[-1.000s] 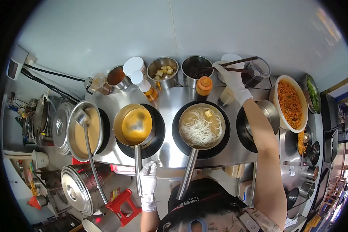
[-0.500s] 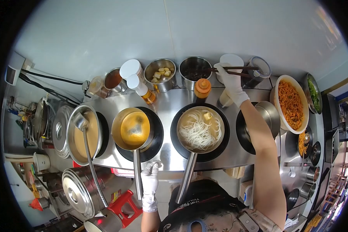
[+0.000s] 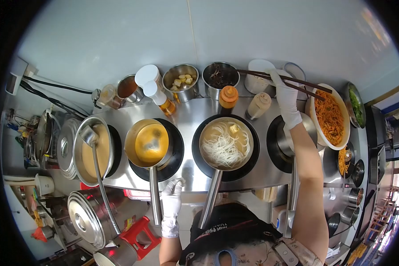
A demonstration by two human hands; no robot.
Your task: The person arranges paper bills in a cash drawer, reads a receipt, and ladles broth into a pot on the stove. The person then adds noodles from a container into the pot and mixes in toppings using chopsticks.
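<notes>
My right hand (image 3: 287, 95), in a white glove, grips a pair of dark chopsticks (image 3: 306, 83) behind the stove. Their left ends reach the right rim of a steel pot of dark strands (image 3: 219, 76); the other ends extend over the tub of shredded orange food (image 3: 331, 116). At the counter's front edge, my gloved left hand (image 3: 171, 201) has its fingers curled together, right of the handle (image 3: 155, 195) of a saucepan with orange liquid (image 3: 151, 142). Whether it holds anything is hidden. White noodles and a yellowish lump sit in a pan of broth (image 3: 226, 144).
A ladle (image 3: 98, 173) leans in a pan of tan liquid (image 3: 103, 155) at left. Squeeze bottles (image 3: 228, 98), white-lidded containers and a pot of pale cubes (image 3: 180, 83) line the back. Long pan handles project past the front edge; another pan (image 3: 288, 135) sits under my right forearm.
My right hand has moved right with the chopsticks, drawing their left ends back to the dark-food pot's rim. Dark strands there now stand higher. My left hand stays at the counter edge.
</notes>
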